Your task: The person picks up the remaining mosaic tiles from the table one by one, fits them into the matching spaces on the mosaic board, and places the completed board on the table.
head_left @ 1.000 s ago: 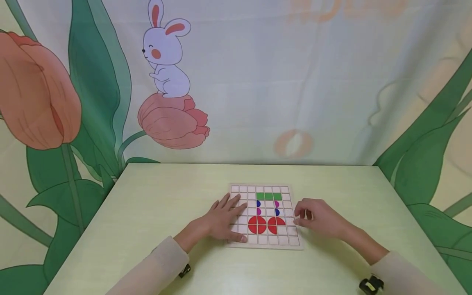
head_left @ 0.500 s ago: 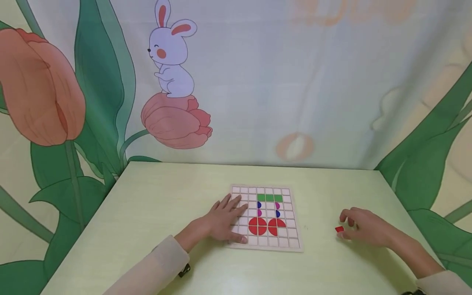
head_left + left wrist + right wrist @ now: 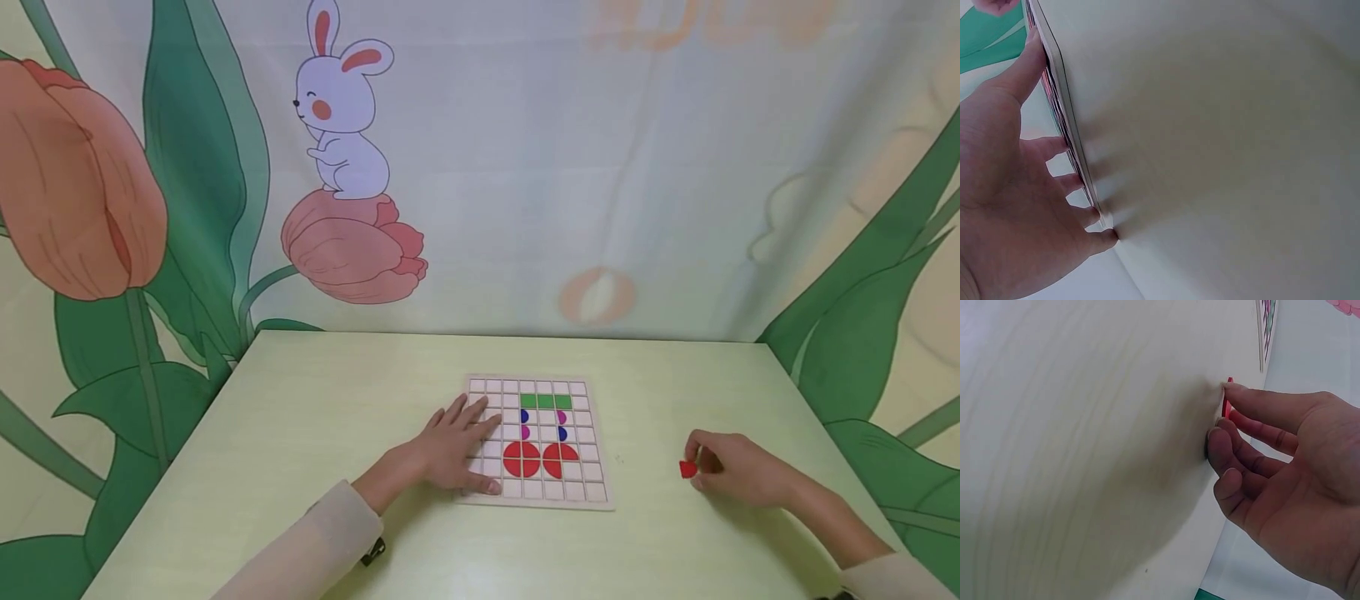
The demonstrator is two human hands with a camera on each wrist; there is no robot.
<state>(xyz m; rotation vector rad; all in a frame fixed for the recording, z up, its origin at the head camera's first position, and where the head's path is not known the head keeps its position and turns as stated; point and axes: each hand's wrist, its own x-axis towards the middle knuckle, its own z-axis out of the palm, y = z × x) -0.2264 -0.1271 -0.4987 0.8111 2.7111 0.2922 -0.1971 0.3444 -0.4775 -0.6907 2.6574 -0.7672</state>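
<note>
A pale square grid board (image 3: 573, 492) lies on the table in the head view. My left hand (image 3: 453, 450) rests on its left side with the fingers spread; in the left wrist view, the fingertips (image 3: 1107, 237) reach its edge. Set into the grid are green squares (image 3: 546, 402), small blue and pink half-circles, a full red circle of quarter pieces (image 3: 521, 459) and a red circle with three quarters filled. Well right of the board, my right hand (image 3: 742, 471) pinches a small red tile (image 3: 687, 469) between thumb and fingers, close to the tabletop. The other fingers are curled.
The pale yellow-green table (image 3: 337, 392) ends at a printed cloth backdrop (image 3: 675, 167) with a rabbit and tulips. Black bands show at both cuffs.
My right hand has moved right, away from the board's right edge, to the red tile on the table, and its fingers have closed on it. The left hand has stayed on the board.
</note>
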